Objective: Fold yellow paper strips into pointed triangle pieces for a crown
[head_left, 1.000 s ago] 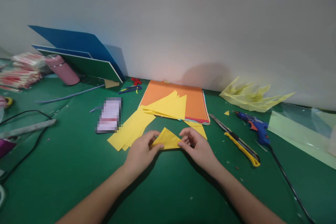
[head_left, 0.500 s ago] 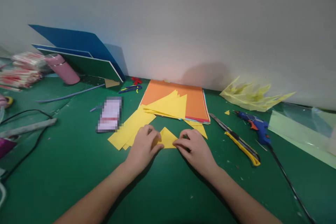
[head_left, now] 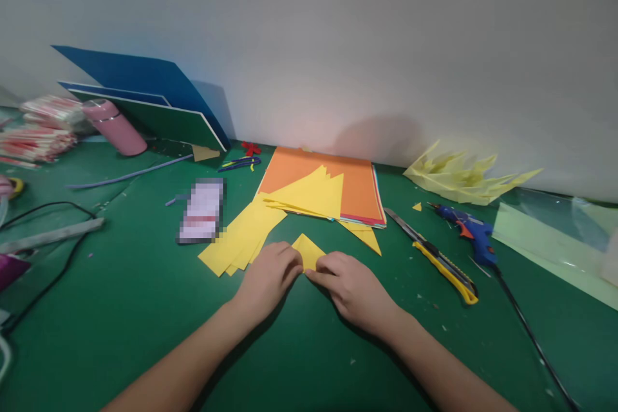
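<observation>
A small folded yellow paper triangle (head_left: 309,250) lies on the green table (head_left: 125,309) right in front of me. My left hand (head_left: 268,277) presses on its left part with curled fingers. My right hand (head_left: 348,284) pinches its right part, fingers closed; the two hands nearly touch over the paper. Only the triangle's top corner shows above my fingers. Behind it lie loose yellow sheets (head_left: 244,234) and a stack of coloured paper with an orange top sheet (head_left: 357,190).
A yellow utility knife (head_left: 437,261) and a blue glue gun (head_left: 470,232) with its cord lie at the right. Pale yellow paper scraps (head_left: 458,180) sit by the wall. A phone (head_left: 203,211), a pink bottle (head_left: 113,125), blue and green boards (head_left: 145,90) and cables are at the left.
Both hands have drawn together toward the middle of the yellow triangle, covering most of it; it was held lifted between them and now is pressed flat on the table.
</observation>
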`<state>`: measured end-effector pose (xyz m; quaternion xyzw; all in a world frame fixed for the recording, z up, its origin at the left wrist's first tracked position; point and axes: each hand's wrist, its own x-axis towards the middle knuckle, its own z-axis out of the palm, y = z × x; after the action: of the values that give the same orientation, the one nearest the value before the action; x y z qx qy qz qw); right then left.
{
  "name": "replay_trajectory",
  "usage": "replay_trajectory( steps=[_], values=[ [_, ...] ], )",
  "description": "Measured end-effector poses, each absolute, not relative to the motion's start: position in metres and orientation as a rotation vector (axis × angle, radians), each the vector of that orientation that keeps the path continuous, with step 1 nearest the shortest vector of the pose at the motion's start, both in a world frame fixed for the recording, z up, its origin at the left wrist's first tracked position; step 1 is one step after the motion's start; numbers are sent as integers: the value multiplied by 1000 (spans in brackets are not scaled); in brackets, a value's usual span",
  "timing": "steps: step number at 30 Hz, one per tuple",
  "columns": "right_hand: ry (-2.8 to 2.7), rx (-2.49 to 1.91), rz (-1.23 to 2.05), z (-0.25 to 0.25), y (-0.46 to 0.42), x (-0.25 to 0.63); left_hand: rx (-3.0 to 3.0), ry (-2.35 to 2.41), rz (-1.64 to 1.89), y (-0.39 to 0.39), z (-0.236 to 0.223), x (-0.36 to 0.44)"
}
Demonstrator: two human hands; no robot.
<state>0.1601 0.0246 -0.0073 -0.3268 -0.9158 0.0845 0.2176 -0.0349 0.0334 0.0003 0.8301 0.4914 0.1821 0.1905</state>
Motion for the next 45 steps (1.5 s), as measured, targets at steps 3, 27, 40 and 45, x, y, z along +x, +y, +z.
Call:
replay_trajectory(
  steps=[3,27,40,45],
  values=[
    [-2356,-905,381,-10,27,164,2303,1371,524,33,1,-37],
    [-2043,-1291,706,-12,35,155,2150,1478,676,35,-4,-37],
    [-2198,-1112,337,-15,27,155,2351,1348,679,39,0,-42],
    [-2206,-1081,324,-17,28,157,2306,1293,689,42,4,-46]
  ],
)
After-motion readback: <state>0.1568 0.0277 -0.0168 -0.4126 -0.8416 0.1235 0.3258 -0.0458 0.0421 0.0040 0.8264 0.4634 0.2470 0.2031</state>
